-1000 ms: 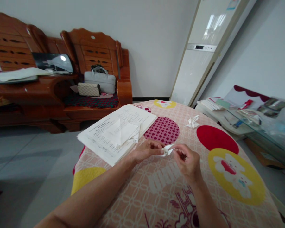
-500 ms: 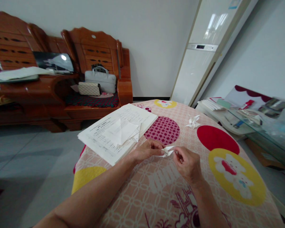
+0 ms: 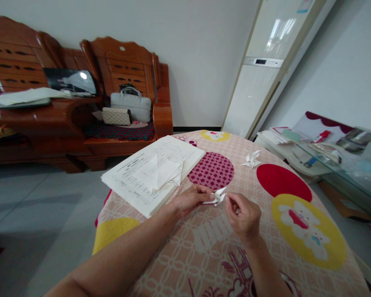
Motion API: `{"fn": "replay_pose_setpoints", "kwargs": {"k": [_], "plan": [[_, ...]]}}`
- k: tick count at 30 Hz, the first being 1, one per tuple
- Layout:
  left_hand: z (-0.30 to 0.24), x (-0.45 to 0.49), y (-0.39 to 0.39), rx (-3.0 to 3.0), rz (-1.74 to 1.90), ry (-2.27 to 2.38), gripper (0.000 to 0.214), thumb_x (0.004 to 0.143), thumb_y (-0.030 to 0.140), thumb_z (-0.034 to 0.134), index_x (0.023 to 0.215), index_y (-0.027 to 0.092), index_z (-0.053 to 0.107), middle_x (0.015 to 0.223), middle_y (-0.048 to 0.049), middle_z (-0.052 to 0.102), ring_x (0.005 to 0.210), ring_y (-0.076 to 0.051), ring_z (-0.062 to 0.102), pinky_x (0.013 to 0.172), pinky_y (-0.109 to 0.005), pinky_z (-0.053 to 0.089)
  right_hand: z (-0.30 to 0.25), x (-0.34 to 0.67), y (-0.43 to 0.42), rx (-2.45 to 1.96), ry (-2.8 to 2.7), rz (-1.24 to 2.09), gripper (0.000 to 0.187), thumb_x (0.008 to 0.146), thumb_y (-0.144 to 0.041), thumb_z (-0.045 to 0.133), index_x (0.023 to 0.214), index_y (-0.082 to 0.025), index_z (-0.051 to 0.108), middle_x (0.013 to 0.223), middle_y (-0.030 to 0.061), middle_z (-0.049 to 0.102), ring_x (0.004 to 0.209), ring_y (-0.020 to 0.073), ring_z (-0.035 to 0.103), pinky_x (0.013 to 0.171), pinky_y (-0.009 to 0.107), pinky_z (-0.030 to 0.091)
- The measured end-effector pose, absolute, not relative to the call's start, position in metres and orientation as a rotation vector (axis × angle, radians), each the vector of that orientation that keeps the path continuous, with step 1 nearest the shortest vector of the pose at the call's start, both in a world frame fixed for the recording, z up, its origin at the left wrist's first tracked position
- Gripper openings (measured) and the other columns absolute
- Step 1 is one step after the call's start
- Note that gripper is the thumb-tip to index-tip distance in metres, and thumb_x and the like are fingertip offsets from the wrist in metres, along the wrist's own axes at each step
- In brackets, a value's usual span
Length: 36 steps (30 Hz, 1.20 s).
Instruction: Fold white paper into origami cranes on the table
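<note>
Small white folded paper figure (image 3: 217,197) hovers just over the patterned pink tablecloth (image 3: 210,247) near the table's middle. The left hand (image 3: 190,198) pinches its left end and the right hand (image 3: 244,214) nips its right tip. A fine crease seems to be in hand, and further shaping calls for a steady hold. The stack of printed white sheets (image 3: 151,173) lies far left.

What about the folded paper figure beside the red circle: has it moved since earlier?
No. The folded paper figure sits up-left of the red circle as before.
</note>
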<state>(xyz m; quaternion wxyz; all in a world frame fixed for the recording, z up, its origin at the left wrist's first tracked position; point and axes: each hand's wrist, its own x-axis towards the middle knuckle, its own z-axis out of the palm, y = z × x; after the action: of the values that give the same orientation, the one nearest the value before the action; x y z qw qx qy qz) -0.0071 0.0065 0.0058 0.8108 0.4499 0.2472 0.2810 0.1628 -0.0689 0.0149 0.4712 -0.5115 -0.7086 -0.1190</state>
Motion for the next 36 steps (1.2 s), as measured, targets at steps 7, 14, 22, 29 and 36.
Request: {"fn": "replay_pose_setpoints", "kwargs": {"k": [7,14,22,29,36], "plan": [[0.0056,-0.0078,0.0078,1.016,0.590,0.514,0.026,0.065,0.034,0.080,0.070,0.009,0.072,0.077,-0.0058,0.066,0.068,-0.011,0.052,0.065,-0.022,0.036,0.0188,0.1612,-0.0713,-1.305,-1.406,0.359,0.016,0.085,-0.025,0.061,0.073,-0.016,0.068,0.057,-0.0012,0.061,0.046,0.0100,0.053,0.046,0.021,0.041],[0.0023,-0.0096,0.0106,1.102,0.581,0.487,0.027,0.069,0.037,0.077,0.073,0.011,0.072,0.081,-0.0054,0.065,0.072,-0.012,0.053,0.065,-0.023,0.035,0.0163,0.1658,-0.0668,-1.221,-1.180,0.733,0.014,0.079,-0.030,0.068,0.073,-0.017,0.070,0.058,-0.0013,0.064,0.043,0.0088,0.052,0.042,0.019,0.041],[0.0026,-0.0106,0.0108,1.201,0.601,0.541,0.032,0.065,0.042,0.079,0.070,0.012,0.070,0.071,-0.0043,0.063,0.070,-0.014,0.053,0.064,-0.025,0.036,0.0134,0.1666,-0.0652,-1.192,-1.105,0.836,0.016,0.079,-0.032,0.070,0.073,-0.017,0.071,0.058,-0.0007,0.064,0.043,0.0080,0.051,0.042,0.019,0.039],[0.0048,-0.0109,0.0098,1.216,0.599,0.538,0.031,0.067,0.042,0.077,0.069,0.012,0.070,0.073,-0.0047,0.064,0.070,-0.014,0.054,0.064,-0.025,0.036,0.0112,0.1687,-0.0633,-1.165,-1.030,0.980,0.015,0.073,-0.031,0.074,0.075,-0.017,0.071,0.057,-0.0001,0.065,0.043,0.0089,0.052,0.040,0.020,0.039],[0.0033,-0.0102,0.0102,1.161,0.583,0.475,0.026,0.069,0.037,0.076,0.069,0.011,0.070,0.082,-0.0056,0.066,0.073,-0.013,0.053,0.067,-0.024,0.035,0.0133,0.1691,-0.0629,-1.134,-1.030,1.058,0.016,0.072,-0.031,0.075,0.076,-0.016,0.069,0.057,0.0003,0.065,0.042,0.0093,0.052,0.039,0.020,0.039]]}}
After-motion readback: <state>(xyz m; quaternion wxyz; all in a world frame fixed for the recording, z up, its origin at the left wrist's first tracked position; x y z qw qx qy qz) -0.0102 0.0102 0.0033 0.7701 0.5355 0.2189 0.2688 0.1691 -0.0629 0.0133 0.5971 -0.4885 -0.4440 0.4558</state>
